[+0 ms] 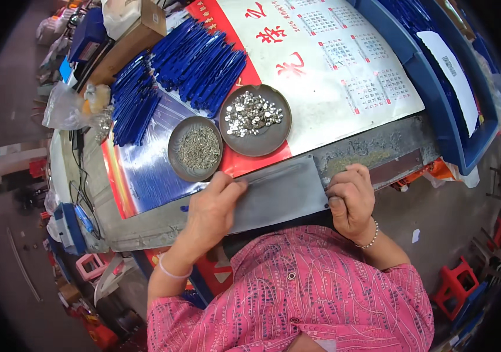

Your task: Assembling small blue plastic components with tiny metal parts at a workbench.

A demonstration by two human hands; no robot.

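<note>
A smooth grey rectangular sheet lies along the table's near edge, between my two hands. My left hand is closed at its left end, fingers bent over the edge. At the other end my right hand is closed on the sheet's corner, with thumb and fingers curled. Just beyond the left hand stands a small dark dish of tiny metal pieces. A larger dark dish beside it holds shiny round silver pieces.
Bundles of slim blue pieces lie past the dishes on a printed calendar sheet. A blue bin stands at the right. On the far left are a cardboard box and a clear plastic bag. Red stools stand on the floor.
</note>
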